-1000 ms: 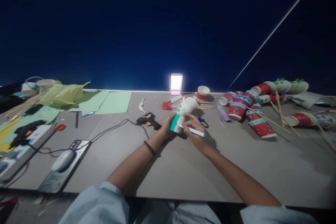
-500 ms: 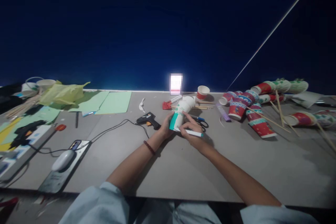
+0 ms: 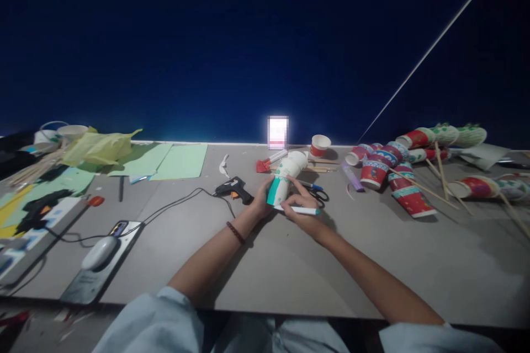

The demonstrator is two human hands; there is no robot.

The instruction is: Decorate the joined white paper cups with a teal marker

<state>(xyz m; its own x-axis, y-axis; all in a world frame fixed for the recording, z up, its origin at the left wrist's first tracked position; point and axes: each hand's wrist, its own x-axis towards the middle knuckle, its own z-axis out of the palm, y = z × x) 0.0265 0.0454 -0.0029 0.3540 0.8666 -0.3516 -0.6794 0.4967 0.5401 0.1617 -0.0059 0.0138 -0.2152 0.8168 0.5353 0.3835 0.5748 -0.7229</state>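
Note:
My left hand (image 3: 261,198) is wrapped round the left side of a white paper-cup body (image 3: 285,179), which looks like cups joined end to end and lies tilted away from me. Teal colouring covers part of its near cup, and small green prints show on the white. Between the fingers of my right hand (image 3: 304,210) is a marker (image 3: 301,210) with a white barrel and a teal end. Its tip is at the near rim of the cup. Just left of my left hand lies a black glue gun (image 3: 234,190); scissors (image 3: 321,193) rest beyond my right hand.
Red patterned cup stacks (image 3: 383,165) with wooden sticks lie to the right. A single red-and-white cup (image 3: 320,146) stands behind the work. On the left are green paper sheets (image 3: 179,162), a yellow plastic bag (image 3: 97,148), a power strip (image 3: 41,240) and a phone (image 3: 89,285) with a white case on it.
The marker in my right hand has shifted slightly to the left and down along the near rim of the cup. My left hand stays almost still.

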